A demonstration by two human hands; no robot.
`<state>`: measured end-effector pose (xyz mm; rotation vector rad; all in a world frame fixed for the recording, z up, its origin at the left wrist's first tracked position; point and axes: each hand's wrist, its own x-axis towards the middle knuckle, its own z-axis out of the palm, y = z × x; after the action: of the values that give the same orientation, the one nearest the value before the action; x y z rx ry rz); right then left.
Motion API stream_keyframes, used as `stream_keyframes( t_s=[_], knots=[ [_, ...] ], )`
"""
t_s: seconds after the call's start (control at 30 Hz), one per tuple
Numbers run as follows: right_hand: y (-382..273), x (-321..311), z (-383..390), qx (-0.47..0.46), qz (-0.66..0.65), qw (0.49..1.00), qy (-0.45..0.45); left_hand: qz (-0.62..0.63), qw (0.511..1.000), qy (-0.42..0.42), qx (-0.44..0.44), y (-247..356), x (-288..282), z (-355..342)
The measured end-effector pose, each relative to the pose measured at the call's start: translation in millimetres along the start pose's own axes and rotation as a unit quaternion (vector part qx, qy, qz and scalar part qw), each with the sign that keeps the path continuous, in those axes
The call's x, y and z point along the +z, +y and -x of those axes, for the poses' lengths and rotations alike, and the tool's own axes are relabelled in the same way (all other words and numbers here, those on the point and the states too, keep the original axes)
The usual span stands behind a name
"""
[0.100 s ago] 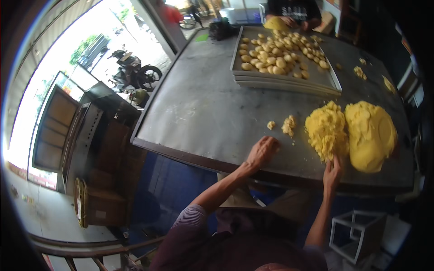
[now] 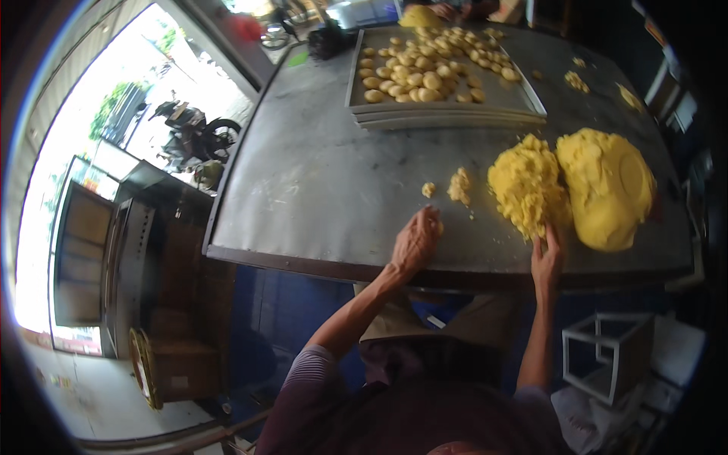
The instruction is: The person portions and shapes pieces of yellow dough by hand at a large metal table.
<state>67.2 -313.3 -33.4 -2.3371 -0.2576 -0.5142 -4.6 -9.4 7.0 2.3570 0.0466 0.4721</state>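
My left hand (image 2: 415,241) is curled above the near part of the metal table (image 2: 288,205), with a small pale piece partly showing by its fingers; I cannot make out what it grips. Just beyond it are a small crumb lump (image 2: 428,189) and a crumb pile (image 2: 459,185). My right hand (image 2: 547,254) touches the lower edge of a crumbly yellow dough mound (image 2: 527,182), its fingers apart. A larger, smoother yellow dough mass (image 2: 607,197) lies right of that mound.
Stacked trays (image 2: 447,111) hold several pale round dough pieces (image 2: 409,72). A person's hands and a yellow lump (image 2: 417,17) are at the far side, beside a black bag (image 2: 326,42). An open white frame box (image 2: 607,356) stands low right; a motorbike (image 2: 197,133) is outside left.
The whole view has shifted, so the table and dough appear higher and slightly left. My hands stay at about the same places by the crumbs and mound.
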Motion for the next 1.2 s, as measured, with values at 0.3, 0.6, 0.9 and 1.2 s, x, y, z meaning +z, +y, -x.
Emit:
stream_keyframes(
  t_s=[0.3,0.6,0.9,1.2],
  knots=[
    [5,-23,-3,0.013,-0.073,0.997,0.007,-0.255,0.966,0.004,-0.048,13,30,-68],
    [8,-13,-1,-0.031,0.075,0.997,0.017,-0.146,0.985,-0.077,0.046,-15,9,-18],
    [4,-17,-12,-0.078,0.061,0.995,-0.021,0.095,0.993,0.065,0.039,29,-41,-75],
    [-7,-42,-32,-0.048,0.162,0.978,-0.122,-0.053,0.984,-0.135,0.099,-33,1,-51]
  ],
)
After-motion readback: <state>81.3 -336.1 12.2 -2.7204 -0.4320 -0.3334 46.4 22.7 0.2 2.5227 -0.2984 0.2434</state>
